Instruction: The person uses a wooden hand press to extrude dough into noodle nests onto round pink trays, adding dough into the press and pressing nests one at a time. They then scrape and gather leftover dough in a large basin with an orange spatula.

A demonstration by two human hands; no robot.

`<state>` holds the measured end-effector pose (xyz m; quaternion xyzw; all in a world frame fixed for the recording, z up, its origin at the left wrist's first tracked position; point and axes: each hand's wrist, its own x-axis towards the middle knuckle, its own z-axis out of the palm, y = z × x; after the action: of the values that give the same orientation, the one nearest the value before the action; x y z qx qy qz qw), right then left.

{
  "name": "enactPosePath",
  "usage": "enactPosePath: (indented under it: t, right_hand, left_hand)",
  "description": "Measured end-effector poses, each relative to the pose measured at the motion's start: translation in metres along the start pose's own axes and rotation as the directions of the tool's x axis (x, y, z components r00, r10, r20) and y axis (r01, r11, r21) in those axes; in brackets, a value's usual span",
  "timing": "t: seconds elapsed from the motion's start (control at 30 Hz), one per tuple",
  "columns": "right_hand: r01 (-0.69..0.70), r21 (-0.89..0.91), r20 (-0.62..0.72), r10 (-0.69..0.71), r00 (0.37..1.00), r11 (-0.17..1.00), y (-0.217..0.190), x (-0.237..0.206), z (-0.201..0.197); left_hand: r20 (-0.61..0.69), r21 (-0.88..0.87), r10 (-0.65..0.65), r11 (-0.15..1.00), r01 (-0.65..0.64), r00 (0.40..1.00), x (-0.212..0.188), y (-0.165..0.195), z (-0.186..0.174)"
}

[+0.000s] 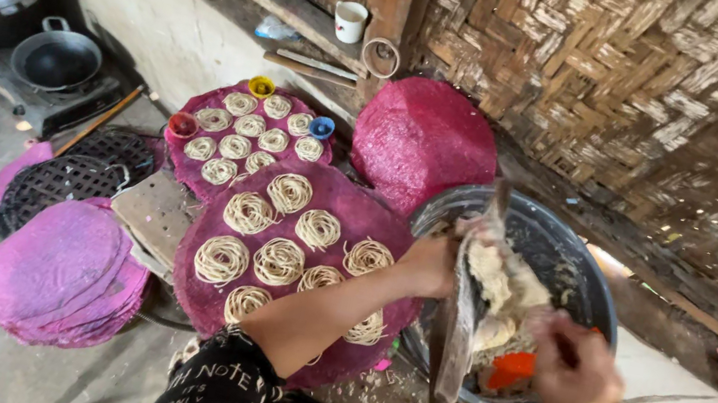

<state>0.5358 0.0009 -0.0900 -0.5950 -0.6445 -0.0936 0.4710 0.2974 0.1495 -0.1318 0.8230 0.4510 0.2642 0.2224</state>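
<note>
My left hand (428, 265) is wrapped around the upper part of a long wooden press (459, 327), which stands nearly upright with its long axis running from my grip down toward my lap. My right hand (577, 368) is curled shut on something, but blur hides what it pinches. The pale dough (501, 290) lies just to the right of my left grip, inside the metal basin (588, 271), touching the press. My right hand is nearer the dough. Left of my grip, noodle coils (279, 261) sit on a magenta mat (347, 214).
</note>
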Motion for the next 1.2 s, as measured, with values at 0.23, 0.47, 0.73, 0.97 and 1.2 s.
enactPosePath:
  t: [0.23, 0.47, 0.73, 0.97, 1.2]
  right_hand:
    - [-0.168, 0.422, 0.252, 0.063, 0.966, 0.891, -0.012, 0.004, -0.01]
    - [0.043, -0.049, 0.023, -0.042, 0.999, 0.998, -0.027, 0.005, 0.014]
    - [-0.278, 0.304, 0.307, 0.183, 0.934, 0.911, 0.011, 0.003, -0.014]
    - [-0.379, 0.432, 0.408, 0.198, 0.891, 0.818, 0.025, -0.007, -0.008]
    - [-0.58, -0.423, 0.344, 0.716, 0.607, 0.696, 0.049, 0.006, -0.032]
  left_hand:
    - [0.006, -0.169, -0.201, 0.965, 0.199, 0.98, 0.002, -0.019, -0.015]
    - [0.029, -0.086, -0.081, 0.993, 0.083, 0.996, -0.007, 0.01, -0.011]
    - [0.001, -0.208, -0.124, 0.971, 0.121, 0.992, -0.001, -0.02, -0.018]
    - [-0.028, -0.544, -0.054, 0.839, 0.03, 0.998, -0.003, -0.034, -0.011]
    - [0.097, -0.986, 0.028, -0.136, 0.1, 0.995, -0.017, -0.05, -0.059]
